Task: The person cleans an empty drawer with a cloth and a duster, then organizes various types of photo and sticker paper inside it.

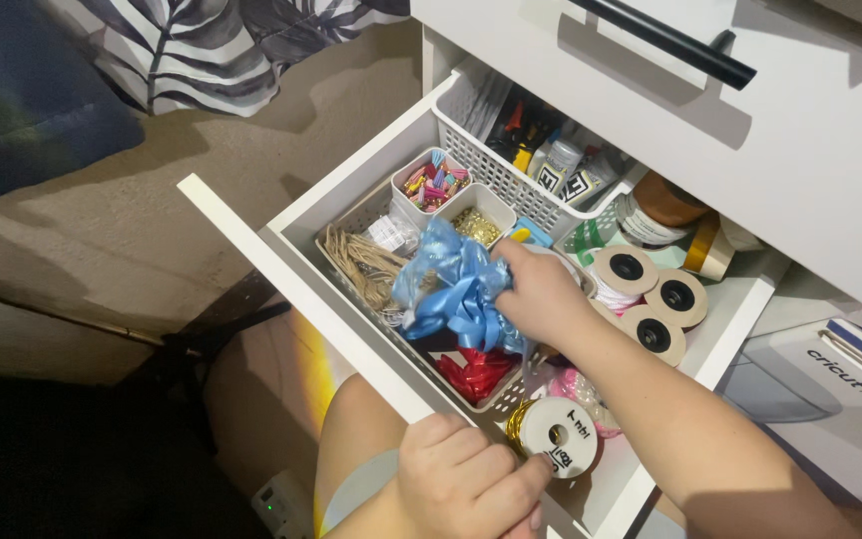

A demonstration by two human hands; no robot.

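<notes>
A white drawer [281, 262] stands pulled out below me. My right hand [541, 291] reaches into a white mesh basket [499, 395] inside it and grips a bunch of shiny blue ribbon [456, 284]. Red ribbon [476, 371] lies beneath the blue bunch, and tan twine [363, 265] lies at the basket's left end. My left hand [461, 481] rests on the drawer's front edge, its fingers curled over the rim beside a white spool of gold ribbon [556, 435].
Two small white cups hold coloured clips [433, 183] and gold bits [475, 226]. A second mesh basket [511, 180] with bottles sits at the back. Three tan tape rolls [652, 294] lie to the right. A closed drawer with a black handle [672, 42] overhangs above. My knee [351, 429] is below.
</notes>
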